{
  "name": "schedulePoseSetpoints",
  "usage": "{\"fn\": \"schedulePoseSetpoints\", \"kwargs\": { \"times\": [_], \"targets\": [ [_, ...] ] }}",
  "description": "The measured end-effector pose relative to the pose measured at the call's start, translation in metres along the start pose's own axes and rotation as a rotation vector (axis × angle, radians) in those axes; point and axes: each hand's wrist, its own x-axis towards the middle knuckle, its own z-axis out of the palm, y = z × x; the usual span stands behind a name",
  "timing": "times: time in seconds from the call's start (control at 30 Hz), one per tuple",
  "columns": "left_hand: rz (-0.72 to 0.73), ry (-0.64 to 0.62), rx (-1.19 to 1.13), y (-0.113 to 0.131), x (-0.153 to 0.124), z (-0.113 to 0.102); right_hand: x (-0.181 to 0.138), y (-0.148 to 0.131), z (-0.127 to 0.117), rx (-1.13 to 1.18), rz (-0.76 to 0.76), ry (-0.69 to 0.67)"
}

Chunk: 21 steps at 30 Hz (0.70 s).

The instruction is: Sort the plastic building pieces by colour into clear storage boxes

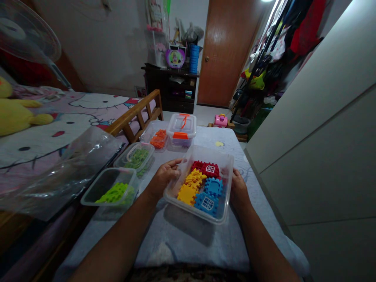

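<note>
A clear plastic box without a lid is held between my two hands over the cloth-covered table, its shadow falling on the cloth below. Inside lie red building blocks, yellow building blocks and blue building blocks; some have white window grilles. My left hand grips the box's left wall, thumb and forefinger at the rim. On the opposite side my right hand holds the right wall, its fingers partly hidden behind the box.
Left of the box stand a tub of lime-green pieces, a lidded tub of green pieces and a tub of orange pieces. Behind is a lidded box with orange clips. A wooden bed rail borders the table's left; a cabinet stands right.
</note>
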Motion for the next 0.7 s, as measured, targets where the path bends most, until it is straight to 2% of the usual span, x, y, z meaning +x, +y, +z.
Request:
{"fn": "schedulePoseSetpoints", "kwargs": {
  "times": [0.13,0.37,0.7],
  "targets": [
    [0.002,0.008,-0.118,-0.011,0.000,0.011,0.001,-0.005,-0.006,0.145,-0.011,0.011],
    [-0.051,0.007,-0.290,-0.036,0.004,0.027,-0.009,-0.016,-0.003,0.159,0.259,-0.157],
    [-0.053,-0.011,-0.252,-0.046,0.007,0.029,-0.013,-0.014,-0.008,0.198,0.282,-0.181]
  ]
}}
